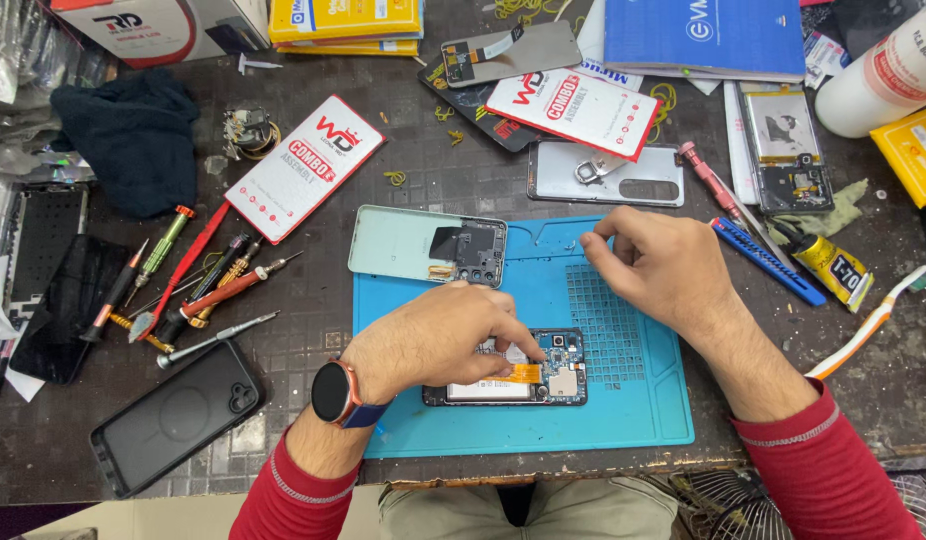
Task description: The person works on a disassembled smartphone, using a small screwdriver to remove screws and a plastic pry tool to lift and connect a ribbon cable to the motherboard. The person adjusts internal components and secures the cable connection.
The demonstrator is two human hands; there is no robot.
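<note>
Fingers of our left hand (438,340) are bent down onto the opened phone (543,372), and the fingertips press near its orange flex cable (524,373); they touch the part but we cannot tell if they pinch it. This phone lies with its back off on the lower middle of the blue work mat (623,420), just in front of us, and a smartwatch (335,392) sits on the left wrist. Going from the left side of the table, we see a dark cloth (133,135), then a black phone (173,415) near the front edge, and a group of screwdrivers (198,295) between them. Next comes a white and red flat box (305,165), lying tilted. A pale green back cover (423,245) rests half on the upper left corner of the mat, well apart from the opened phone. Further right, our right hand (653,265) hovers over the upper part of the mat with the fingers curled together, the thumb and first finger closed as on something very small, which we cannot make out. Behind it lies a silver phone cover (608,175). On the right side are a blue tool (768,262), a yellow tube of glue (833,265) and a toothbrush (868,320) near the edge.
</note>
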